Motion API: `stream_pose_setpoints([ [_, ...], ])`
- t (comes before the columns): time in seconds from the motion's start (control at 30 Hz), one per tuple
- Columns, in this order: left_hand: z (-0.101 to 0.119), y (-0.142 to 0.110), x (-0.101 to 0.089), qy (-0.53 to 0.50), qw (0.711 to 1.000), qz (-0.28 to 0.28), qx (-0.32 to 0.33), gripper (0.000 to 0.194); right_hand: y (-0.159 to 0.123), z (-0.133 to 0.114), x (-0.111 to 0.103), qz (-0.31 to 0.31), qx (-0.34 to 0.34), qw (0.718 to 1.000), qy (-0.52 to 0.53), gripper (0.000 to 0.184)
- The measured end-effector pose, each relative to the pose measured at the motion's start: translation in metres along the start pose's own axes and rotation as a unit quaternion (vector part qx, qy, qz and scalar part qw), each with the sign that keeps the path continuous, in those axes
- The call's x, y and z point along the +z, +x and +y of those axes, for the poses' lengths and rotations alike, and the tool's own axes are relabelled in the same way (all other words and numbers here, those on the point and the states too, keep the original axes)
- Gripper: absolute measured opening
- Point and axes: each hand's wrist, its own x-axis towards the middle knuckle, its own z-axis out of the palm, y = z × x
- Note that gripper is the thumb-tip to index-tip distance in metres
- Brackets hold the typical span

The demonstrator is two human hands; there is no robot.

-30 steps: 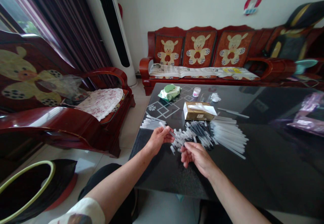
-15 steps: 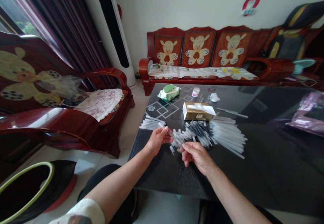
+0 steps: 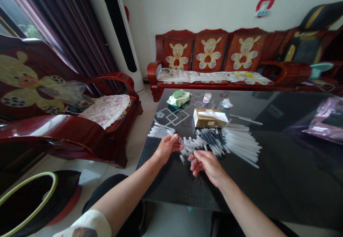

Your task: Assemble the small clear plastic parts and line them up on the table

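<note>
My left hand [image 3: 168,147] is closed in a pinch on a thin whitish pen tube [image 3: 180,141]. To its right, my right hand [image 3: 205,163] has thumb and forefinger pressed together; anything between them is too small to make out. Just beyond both hands lies a loose heap of short translucent caps [image 3: 192,144]. Thin black pen refills [image 3: 211,138] are bunched to the right of the caps. Farther right, long translucent pen barrels [image 3: 241,142] spread in a fan. A row of whitish pens [image 3: 160,131] lies beyond my left hand at the table's left side.
A tissue box [image 3: 210,118] stands behind the refills on the dark table [image 3: 278,180]. Around it are a green wipes pack [image 3: 179,99], a small white tub [image 3: 207,97] and a crumpled tissue [image 3: 227,103]. A purple plastic bag [image 3: 325,122] lies far right.
My right hand has shifted very slightly, its lower fingers curling a little to the left. The left hand and the things on the table look the same.
</note>
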Motion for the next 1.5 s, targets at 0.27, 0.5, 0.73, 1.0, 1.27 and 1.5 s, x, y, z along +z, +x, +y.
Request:
stream_pose_setpoints([
  [0.27, -0.0017, 0.0000, -0.0007, 0.003, 1.000, -0.014, 0.003, 0.037, 0.0022, 0.0010, -0.0045, 0.022, -0.026, 0.999, -0.006, 0.033],
  [0.5, -0.0003, 0.0006, -0.0009, 0.004, 1.000, -0.006, 0.003, 0.036, 0.0020, 0.0021, -0.0027, -0.002, 0.002, 1.000, 0.000, 0.047],
  [0.73, 0.0002, -0.0012, 0.0008, 0.008, 1.000, -0.005, 0.002, 0.036, 0.0020, -0.0006, -0.0032, 0.034, -0.023, 0.999, -0.006, 0.032],
  [1.0, 0.0002, -0.0014, 0.0010, 0.006, 1.000, -0.013, 0.006, 0.037, 0.0016, -0.0004, -0.0032, 0.013, -0.007, 1.000, -0.010, 0.039],
  [1.27, -0.0006, -0.0001, 0.0017, 0.006, 1.000, -0.009, 0.008, 0.036, 0.0022, -0.0001, -0.0030, 0.041, 0.004, 0.999, -0.002, 0.041],
  [1.5, 0.0005, -0.0017, 0.0019, 0.010, 1.000, -0.006, 0.004, 0.036, 0.0017, -0.0007, -0.0027, 0.017, -0.009, 1.000, -0.008, 0.036],
])
